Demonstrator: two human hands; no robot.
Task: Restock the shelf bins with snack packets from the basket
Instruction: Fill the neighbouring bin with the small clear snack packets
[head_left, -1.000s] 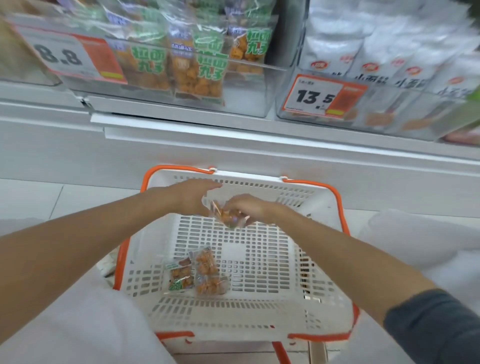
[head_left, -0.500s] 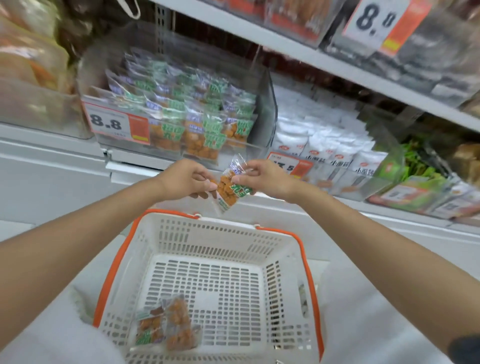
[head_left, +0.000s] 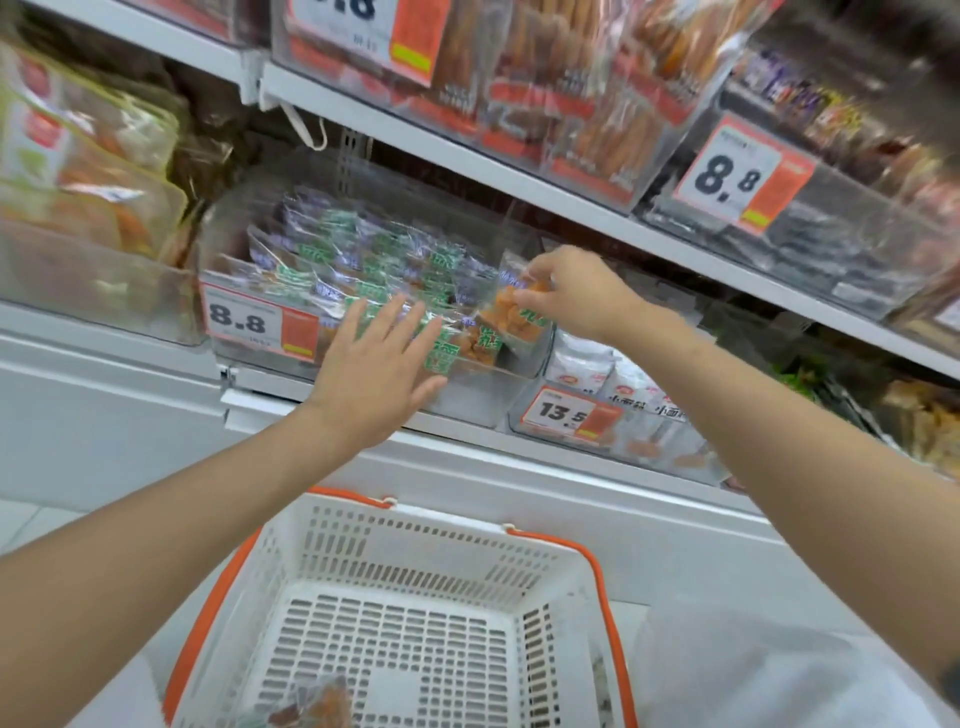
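The right hand (head_left: 576, 296) pinches one snack packet (head_left: 511, 312) by its top corner, thumb and fingertips closed on the wrapper. The packet lies at about nine o'clock from that hand. Its long axis runs roughly twelve to six, and its lower end is already inside the right end of the clear bin (head_left: 467, 395). The coming move, as I judge it, is a short drop toward six o'clock into the gap beside the bin's right wall.

The left hand (head_left: 371, 371) is spread flat with straight fingers laid against the front row of packets, at about eight o'clock from the held one. It is nearer the stock and the right hand is nearer the gap.

By count there are one packet in hand, one basket (head_left: 415, 525) at six o'clock, and possibly two packets in it (head_left: 317, 706), though the frame edge cuts them off. The bin's own packets are too blurred to count.
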